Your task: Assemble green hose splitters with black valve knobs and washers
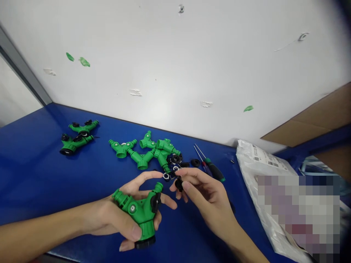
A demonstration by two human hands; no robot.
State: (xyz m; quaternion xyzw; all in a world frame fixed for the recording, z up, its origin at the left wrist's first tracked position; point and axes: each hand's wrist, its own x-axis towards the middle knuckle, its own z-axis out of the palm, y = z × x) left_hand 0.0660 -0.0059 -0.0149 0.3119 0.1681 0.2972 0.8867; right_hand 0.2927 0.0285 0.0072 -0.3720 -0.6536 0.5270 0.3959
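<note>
My left hand [120,215] grips a green Y-shaped hose splitter [138,210] with a black collar at its base and one black knob on its right branch. My right hand [204,193] pinches a small black knob [179,183] just right of that splitter, close to its upper right outlet. Both hands hover above the blue table [41,175].
Several bare green splitters [149,151] lie in a pile mid-table with small black parts [175,160]. Two finished splitters with black knobs [76,137] rest at the left. Two screwdrivers [210,164] and a white plastic bag [274,182] are on the right. A white wall stands behind.
</note>
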